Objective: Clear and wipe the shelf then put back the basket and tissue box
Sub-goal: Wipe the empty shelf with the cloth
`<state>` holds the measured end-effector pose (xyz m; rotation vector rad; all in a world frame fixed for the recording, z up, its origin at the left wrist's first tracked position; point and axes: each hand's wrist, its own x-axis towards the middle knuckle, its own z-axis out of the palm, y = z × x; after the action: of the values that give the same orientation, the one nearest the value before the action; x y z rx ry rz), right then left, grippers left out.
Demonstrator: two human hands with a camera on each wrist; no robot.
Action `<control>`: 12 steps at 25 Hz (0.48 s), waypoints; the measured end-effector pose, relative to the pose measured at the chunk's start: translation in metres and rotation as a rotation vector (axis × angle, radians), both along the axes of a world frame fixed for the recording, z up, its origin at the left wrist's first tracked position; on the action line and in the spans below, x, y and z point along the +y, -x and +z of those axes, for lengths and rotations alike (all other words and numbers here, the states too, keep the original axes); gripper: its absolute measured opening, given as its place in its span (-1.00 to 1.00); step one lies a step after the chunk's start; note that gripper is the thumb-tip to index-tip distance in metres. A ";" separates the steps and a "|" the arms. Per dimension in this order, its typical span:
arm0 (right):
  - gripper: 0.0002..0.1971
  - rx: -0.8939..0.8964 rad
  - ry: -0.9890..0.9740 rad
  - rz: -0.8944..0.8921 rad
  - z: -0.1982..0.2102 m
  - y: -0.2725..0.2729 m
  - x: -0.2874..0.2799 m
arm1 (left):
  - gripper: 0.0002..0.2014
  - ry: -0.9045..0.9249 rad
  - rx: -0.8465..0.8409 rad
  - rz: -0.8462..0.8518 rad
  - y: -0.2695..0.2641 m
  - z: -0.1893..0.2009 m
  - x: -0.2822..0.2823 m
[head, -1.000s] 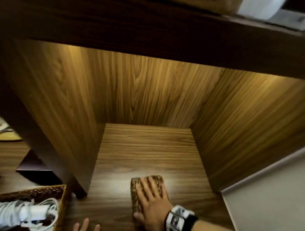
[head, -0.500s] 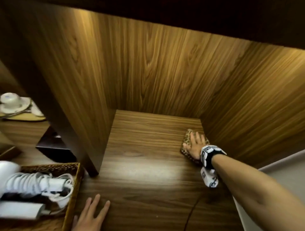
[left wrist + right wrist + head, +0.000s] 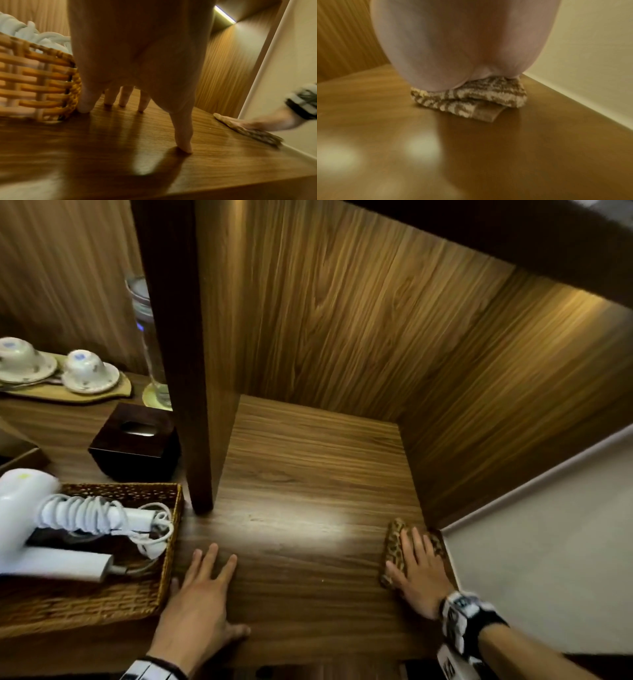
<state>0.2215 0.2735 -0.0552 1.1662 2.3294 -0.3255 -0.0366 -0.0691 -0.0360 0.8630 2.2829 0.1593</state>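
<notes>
My right hand [image 3: 416,563] lies flat, fingers straight, pressing a folded leopard-print cloth [image 3: 394,546] onto the wooden shelf [image 3: 308,474] at its front right corner; the cloth [image 3: 471,94] shows under the palm in the right wrist view. My left hand [image 3: 205,590] rests flat and spread on the shelf front, just right of the wicker basket [image 3: 102,604], which holds a white hair dryer [image 3: 20,508] and its cord. The basket [image 3: 34,81] stands beside my fingers [image 3: 123,97]. The dark tissue box [image 3: 135,445] sits behind the basket, left of the divider.
A dark upright divider [image 3: 181,354] separates the lit compartment from the left side. Two upturned cups on saucers [image 3: 92,371] and a glass bottle [image 3: 150,337] stand at the back left. A pale wall [image 3: 548,559] borders the shelf on the right.
My right hand has pulled the cloth from the back right of the compartment to the front right corner. My left hand has come further onto the shelf. The view has shifted left.
</notes>
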 end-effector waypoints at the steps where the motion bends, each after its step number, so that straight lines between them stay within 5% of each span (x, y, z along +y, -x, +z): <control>1: 0.08 -0.014 0.007 -0.005 0.001 -0.025 -0.018 | 0.26 -0.008 0.016 0.003 -0.001 0.001 0.001; 6: 0.41 0.000 -0.087 -0.130 0.002 -0.080 -0.046 | 0.27 -0.006 0.040 0.003 -0.004 0.000 0.000; 10: 0.32 0.088 -0.169 -0.141 -0.005 -0.056 -0.023 | 0.25 -0.014 0.070 -0.030 -0.005 0.001 -0.002; 12: 0.07 0.124 -0.167 -0.185 -0.008 -0.037 -0.008 | 0.25 -0.025 0.081 -0.042 -0.005 0.002 -0.004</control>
<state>0.2582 0.2653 -0.0628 1.4864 2.3968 -0.2794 -0.0311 -0.0727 -0.0343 0.9446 2.3402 0.1365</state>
